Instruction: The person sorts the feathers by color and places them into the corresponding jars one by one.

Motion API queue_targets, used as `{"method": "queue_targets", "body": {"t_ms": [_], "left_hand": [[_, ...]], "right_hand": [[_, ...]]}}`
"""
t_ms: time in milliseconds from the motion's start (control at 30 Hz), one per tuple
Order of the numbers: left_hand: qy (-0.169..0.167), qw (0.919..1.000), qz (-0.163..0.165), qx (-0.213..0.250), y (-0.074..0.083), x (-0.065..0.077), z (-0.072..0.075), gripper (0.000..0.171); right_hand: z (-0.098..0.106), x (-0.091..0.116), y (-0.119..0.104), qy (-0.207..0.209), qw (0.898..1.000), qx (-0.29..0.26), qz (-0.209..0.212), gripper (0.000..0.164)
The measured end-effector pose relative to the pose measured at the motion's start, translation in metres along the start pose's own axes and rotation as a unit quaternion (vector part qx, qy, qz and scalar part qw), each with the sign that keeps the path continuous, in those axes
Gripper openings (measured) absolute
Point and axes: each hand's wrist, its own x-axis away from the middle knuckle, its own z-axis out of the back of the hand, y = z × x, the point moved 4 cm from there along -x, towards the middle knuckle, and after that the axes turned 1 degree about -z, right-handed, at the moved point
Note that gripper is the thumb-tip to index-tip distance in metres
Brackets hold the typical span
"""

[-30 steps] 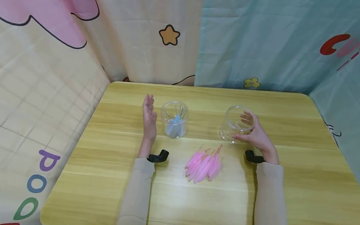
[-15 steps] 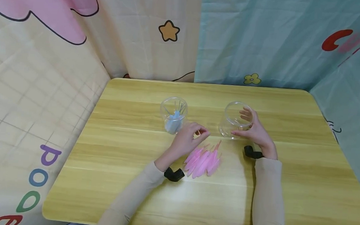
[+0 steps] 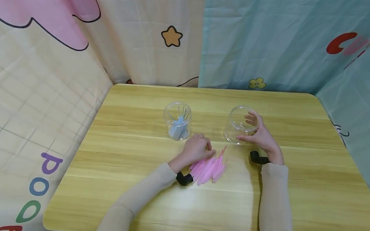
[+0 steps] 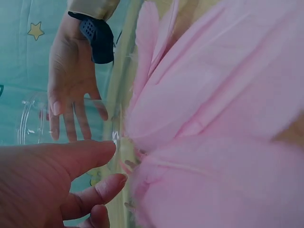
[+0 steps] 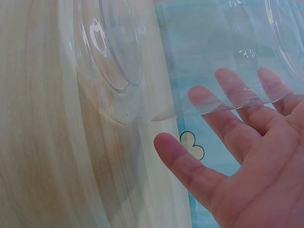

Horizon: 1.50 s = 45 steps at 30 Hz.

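Observation:
In the head view several pink feathers (image 3: 207, 173) lie on the table, quills pointing away from me. My left hand (image 3: 197, 150) is over their quill ends, fingers bent. The left wrist view shows a gap between its thumb and index fingertip beside the quills. My right hand (image 3: 264, 136) stands around the right side of a clear cup (image 3: 232, 131), thumb in front and spread fingers behind; I cannot tell how firmly they touch it. Through the glass in the right wrist view, those fingers (image 5: 236, 133) look nearly straight. No feathers show in this cup.
A second clear cup (image 3: 169, 117) stands to the left, holding blue feathers (image 3: 178, 128) with their quills up. Both cups rest on a wooden table (image 3: 124, 126). Printed curtains (image 3: 145, 39) hang behind it and at both sides.
My left hand has swung from left of the blue-feather cup to the right and nearer, onto the pink feathers' quills, its fingers bending. The right hand stays at its cup.

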Motion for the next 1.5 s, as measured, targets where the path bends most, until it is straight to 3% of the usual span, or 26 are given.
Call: {"method": "queue_targets", "body": {"t_ms": [200, 400, 500, 700, 833, 1100, 1367, 1500], "left_hand": [[-0.004, 0.9995, 0.008, -0.030, 0.002, -0.003, -0.007, 0.027], [-0.004, 0.9996, 0.011, -0.026, 0.003, -0.005, -0.008, 0.020], [-0.005, 0.9998, 0.018, 0.001, 0.001, -0.006, -0.009, 0.016], [-0.001, 0.9943, 0.035, 0.101, -0.006, -0.003, -0.003, 0.013], [-0.002, 0.9853, 0.043, 0.166, -0.010, 0.000, 0.003, 0.017], [0.012, 0.9694, 0.026, 0.244, -0.010, 0.007, 0.027, 0.017], [0.035, 0.9422, -0.031, 0.332, -0.002, -0.002, 0.053, 0.018], [0.046, 0.9171, -0.054, 0.392, 0.011, -0.015, 0.070, 0.019]], "right_hand": [[-0.002, 0.001, -0.002, 0.003, 1.000, 0.000, -0.006, 0.101], [-0.002, 0.002, -0.003, 0.003, 1.000, 0.004, -0.005, 0.100], [-0.001, 0.002, -0.004, 0.004, 1.000, 0.006, -0.007, 0.100], [0.000, 0.002, -0.006, 0.000, 1.000, 0.003, -0.012, 0.101], [0.000, 0.001, -0.006, -0.003, 1.000, 0.004, -0.012, 0.101], [0.005, -0.010, 0.031, 0.014, 1.000, 0.009, -0.018, 0.104], [0.004, -0.010, 0.030, 0.012, 1.000, 0.011, -0.014, 0.104], [0.004, -0.009, 0.030, 0.011, 1.000, 0.013, -0.010, 0.104]]}}
